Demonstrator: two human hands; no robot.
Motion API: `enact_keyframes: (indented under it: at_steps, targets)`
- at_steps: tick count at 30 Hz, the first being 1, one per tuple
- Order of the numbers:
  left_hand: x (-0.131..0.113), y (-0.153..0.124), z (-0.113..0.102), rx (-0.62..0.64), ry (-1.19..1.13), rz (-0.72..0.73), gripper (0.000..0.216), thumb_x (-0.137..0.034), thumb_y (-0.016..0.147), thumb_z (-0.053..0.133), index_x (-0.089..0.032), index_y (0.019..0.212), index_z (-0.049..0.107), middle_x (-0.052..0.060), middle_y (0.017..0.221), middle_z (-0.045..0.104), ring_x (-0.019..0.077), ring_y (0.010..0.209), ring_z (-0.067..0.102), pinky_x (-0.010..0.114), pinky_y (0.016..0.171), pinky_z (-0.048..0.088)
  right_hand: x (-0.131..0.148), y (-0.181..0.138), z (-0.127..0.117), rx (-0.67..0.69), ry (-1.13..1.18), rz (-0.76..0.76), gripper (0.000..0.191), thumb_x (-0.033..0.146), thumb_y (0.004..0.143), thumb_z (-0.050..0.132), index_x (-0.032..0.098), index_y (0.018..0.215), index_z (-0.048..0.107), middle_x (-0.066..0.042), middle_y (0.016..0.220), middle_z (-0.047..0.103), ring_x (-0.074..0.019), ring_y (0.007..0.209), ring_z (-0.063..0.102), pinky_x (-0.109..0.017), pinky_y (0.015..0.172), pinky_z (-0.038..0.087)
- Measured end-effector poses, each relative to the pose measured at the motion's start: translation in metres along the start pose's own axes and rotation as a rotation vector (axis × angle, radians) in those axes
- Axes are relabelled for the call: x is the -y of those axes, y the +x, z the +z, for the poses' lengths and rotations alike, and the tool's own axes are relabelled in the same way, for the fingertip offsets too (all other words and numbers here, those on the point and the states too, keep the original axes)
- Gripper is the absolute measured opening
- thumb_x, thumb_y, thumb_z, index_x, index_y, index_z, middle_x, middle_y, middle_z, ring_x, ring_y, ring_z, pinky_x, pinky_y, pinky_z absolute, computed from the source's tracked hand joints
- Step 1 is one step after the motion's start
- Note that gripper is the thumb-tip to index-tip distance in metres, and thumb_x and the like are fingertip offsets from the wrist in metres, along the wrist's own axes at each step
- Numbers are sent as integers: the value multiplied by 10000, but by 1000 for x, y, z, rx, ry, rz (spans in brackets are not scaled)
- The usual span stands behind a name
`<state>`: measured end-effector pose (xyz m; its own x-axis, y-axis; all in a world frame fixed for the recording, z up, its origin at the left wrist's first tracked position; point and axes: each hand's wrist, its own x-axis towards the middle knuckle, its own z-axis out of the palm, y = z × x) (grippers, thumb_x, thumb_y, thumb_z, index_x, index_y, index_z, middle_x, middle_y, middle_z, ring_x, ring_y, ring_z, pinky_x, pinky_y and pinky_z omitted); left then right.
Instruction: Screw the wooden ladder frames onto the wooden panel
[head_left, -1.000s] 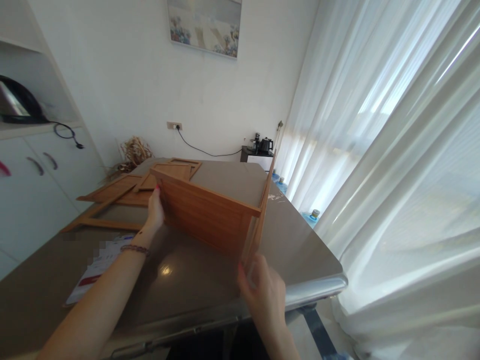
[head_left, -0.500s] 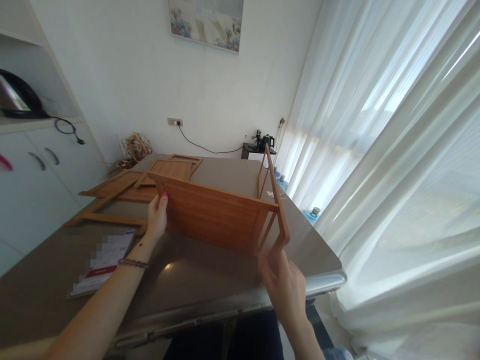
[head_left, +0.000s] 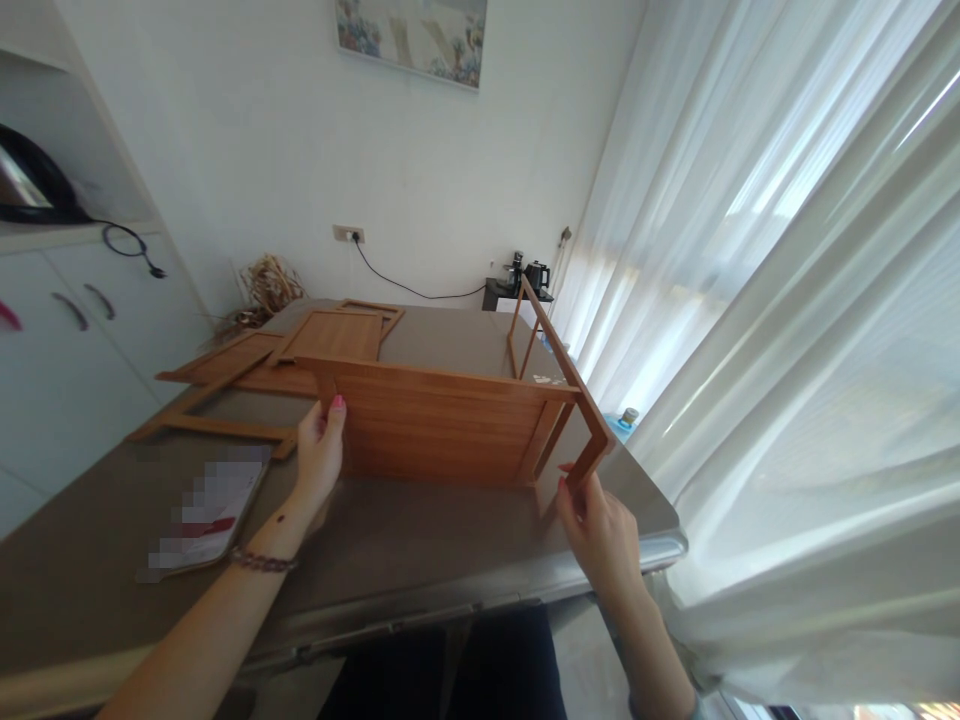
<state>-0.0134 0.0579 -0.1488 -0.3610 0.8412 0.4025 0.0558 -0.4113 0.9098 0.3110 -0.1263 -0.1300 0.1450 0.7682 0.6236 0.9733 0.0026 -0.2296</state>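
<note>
A wooden panel (head_left: 442, 425) stands on its long edge on the grey-brown table (head_left: 420, 545). My left hand (head_left: 321, 445) grips its left end, thumb on the near face and the other fingers partly hidden behind. At the panel's right end a wooden frame (head_left: 559, 350) stands upright, meeting the panel near its top corner. My right hand (head_left: 600, 525) pinches the near lower corner of this frame. Whether the panel and frame are joined or only touching, I cannot tell.
Left of the panel lie an open wooden frame (head_left: 225, 428), a flat wooden panel (head_left: 330, 335) and further slats. A printed sheet (head_left: 217, 520), partly blurred, lies near my left forearm. Dried stalks (head_left: 270, 285) are at the far left corner, water bottles (head_left: 622, 422) beyond the right edge.
My right hand has moved right and slightly up with the frame, which now leans at a different angle. The panel has swung to face me more squarely, its right end shifting right.
</note>
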Motion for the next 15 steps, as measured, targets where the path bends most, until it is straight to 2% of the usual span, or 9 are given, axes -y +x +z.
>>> enact_keyframes:
  at_steps: [8,15]
  targets:
    - [-7,-22,-1,12,-9,-25,677,-761,723,584,-159,1018,674,58,969,707,198,937,639,316,881,528,-27,6,1,82,21,-73,307,383,1010,363,167,1114,556,-52,765,739,-233,612,705,-308,547,461]
    - [-14,-34,4,-22,0,-34,724,-789,696,585,-147,1018,678,84,1027,714,222,1003,640,321,892,538,-35,8,-3,80,65,-110,309,365,1018,332,148,1105,534,-102,847,752,-247,675,726,-334,576,522]
